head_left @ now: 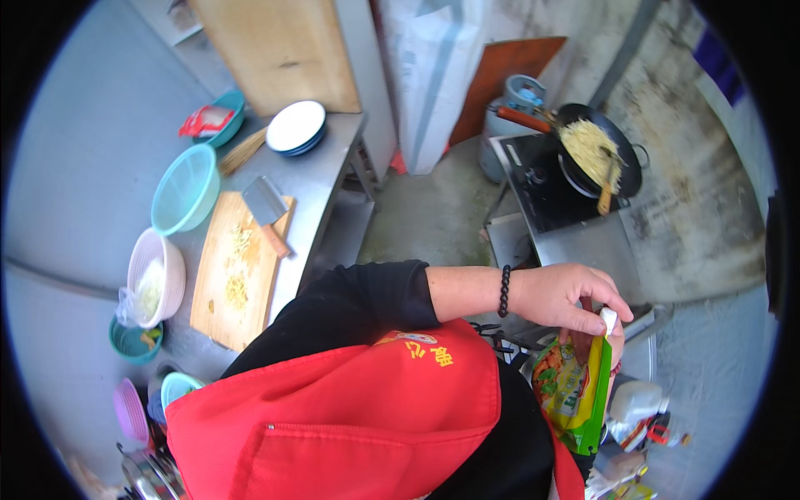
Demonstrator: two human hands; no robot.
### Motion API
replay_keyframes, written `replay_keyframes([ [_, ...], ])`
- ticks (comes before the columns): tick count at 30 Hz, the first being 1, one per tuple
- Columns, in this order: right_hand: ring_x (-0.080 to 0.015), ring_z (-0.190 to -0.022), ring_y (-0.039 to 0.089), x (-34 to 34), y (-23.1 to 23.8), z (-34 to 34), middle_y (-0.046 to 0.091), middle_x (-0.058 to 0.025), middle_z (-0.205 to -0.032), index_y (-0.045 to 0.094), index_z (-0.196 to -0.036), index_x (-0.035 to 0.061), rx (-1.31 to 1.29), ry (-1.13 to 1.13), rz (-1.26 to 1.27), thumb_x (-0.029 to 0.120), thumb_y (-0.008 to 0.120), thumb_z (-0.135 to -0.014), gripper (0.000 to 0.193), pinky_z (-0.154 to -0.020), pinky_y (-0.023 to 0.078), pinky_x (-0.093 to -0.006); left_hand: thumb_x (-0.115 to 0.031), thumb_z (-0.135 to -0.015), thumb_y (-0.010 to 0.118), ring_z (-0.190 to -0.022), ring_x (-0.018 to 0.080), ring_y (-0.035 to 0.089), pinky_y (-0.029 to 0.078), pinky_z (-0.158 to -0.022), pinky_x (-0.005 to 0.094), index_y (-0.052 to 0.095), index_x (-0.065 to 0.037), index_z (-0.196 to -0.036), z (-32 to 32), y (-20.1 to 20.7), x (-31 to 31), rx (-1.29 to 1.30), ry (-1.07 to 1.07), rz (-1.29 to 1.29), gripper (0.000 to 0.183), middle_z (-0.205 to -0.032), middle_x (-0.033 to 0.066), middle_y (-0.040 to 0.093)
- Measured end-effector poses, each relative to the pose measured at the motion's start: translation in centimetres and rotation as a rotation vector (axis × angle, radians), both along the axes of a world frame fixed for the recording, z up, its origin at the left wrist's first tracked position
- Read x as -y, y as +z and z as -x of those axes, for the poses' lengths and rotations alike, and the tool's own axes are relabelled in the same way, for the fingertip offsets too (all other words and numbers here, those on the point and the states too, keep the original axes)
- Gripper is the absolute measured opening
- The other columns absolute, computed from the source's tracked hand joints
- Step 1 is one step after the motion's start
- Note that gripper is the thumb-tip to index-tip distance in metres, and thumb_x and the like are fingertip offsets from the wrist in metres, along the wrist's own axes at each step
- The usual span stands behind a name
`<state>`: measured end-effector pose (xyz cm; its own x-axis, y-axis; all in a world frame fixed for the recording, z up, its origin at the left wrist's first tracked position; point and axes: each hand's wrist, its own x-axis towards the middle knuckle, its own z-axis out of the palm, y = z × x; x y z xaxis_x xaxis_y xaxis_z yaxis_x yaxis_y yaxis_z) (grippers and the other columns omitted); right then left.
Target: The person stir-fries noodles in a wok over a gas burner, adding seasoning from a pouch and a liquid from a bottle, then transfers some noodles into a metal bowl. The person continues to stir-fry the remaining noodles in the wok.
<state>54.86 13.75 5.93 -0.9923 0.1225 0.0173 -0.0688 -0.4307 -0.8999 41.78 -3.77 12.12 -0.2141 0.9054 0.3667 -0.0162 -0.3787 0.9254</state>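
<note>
My left arm reaches across to the right, and my left hand (567, 298) has its thumb and fingers closed at the top corner of a green and yellow food packet (575, 392). A small white piece (609, 320), perhaps a clip or a torn corner, shows at the fingertips. My right hand (617, 340) is mostly hidden behind the packet and grips its upper edge. Beyond my hands, a black wok (627, 167) sits on a black cooktop (533, 179). Pale shredded food (586, 146) and a wooden-handled spatula (606, 196) are in the wok.
On the left metal table, a cutting board (218, 275) carries chopped bits and a cleaver (265, 200). Stacked plates (296, 125), a turquoise basket (185, 190) and a pink basket (171, 279) stand around it. A gas cylinder (496, 125) is behind the cooktop; bottles (637, 402) stand at lower right.
</note>
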Motion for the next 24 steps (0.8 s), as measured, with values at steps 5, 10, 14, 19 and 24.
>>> replay_keyframes([
  [5, -0.0267, -0.061, 0.063, 4.1, -0.5, 6.8, 0.062, -0.0108, -0.076, 0.061, -0.102, -0.0012, -0.174, 0.407, 0.184, 0.026, 0.071, -0.09, 0.031, -0.062, 0.057, -0.0448, -0.008, -0.089, 0.076, -0.087, 0.0167, 0.069, 0.064, -0.061, 0.0275, 0.071, 0.001, -0.11, 3.4, 0.1, 6.1, 0.1, 0.129, 0.027, 0.023, -0.106, 0.0091, 0.061],
  [10, -0.0226, -0.059, 0.063, 7.9, 0.0, 11.0, 0.063, -0.0109, -0.067, 0.065, -0.091, -0.0049, 0.037, 0.609, 0.159, 0.024, 0.07, -0.09, 0.029, -0.064, 0.055, -0.0372, -0.007, -0.088, 0.078, -0.075, 0.0168, 0.071, 0.06, -0.052, 0.0265, 0.066, 0.003, -0.093, 4.8, 0.2, 11.1, 0.191, 0.316, 0.163, 0.016, -0.095, 0.0078, 0.059],
  [14, -0.0213, -0.075, 0.069, 9.6, 1.4, 12.1, 0.07, -0.0141, -0.081, 0.068, -0.098, -0.0068, 0.171, 0.567, 0.025, 0.023, 0.068, -0.092, 0.031, -0.067, 0.051, -0.0292, -0.01, -0.087, 0.079, -0.068, 0.0164, 0.069, 0.053, -0.052, 0.027, 0.058, -0.001, -0.08, 5.9, 0.2, 12.7, 0.097, 0.504, 0.2, 0.025, -0.087, 0.0072, 0.058],
  [19, -0.0245, -0.088, 0.072, 10.1, 1.6, 12.4, 0.073, -0.0159, -0.097, 0.069, -0.109, -0.0081, 0.039, 0.622, 0.075, 0.015, 0.062, -0.097, 0.027, -0.081, 0.057, -0.0335, -0.021, -0.08, 0.085, -0.085, 0.017, 0.062, 0.05, -0.073, 0.0299, 0.072, -0.006, -0.1, 8.0, 0.3, 13.0, -0.2, 0.51, 0.039, 0.028, -0.098, 0.0059, 0.065],
  [24, -0.0234, -0.089, 0.073, 8.6, 0.8, 11.6, 0.073, -0.0148, -0.104, 0.068, -0.117, -0.0064, 0.075, 0.512, 0.142, 0.013, 0.063, -0.098, 0.028, -0.081, 0.057, -0.0319, -0.014, -0.085, 0.082, -0.091, 0.0151, 0.063, 0.052, -0.078, 0.0283, 0.073, -0.004, -0.111, 8.9, 0.1, 11.5, -0.154, 0.288, 0.031, 0.03, -0.103, 0.0064, 0.066],
])
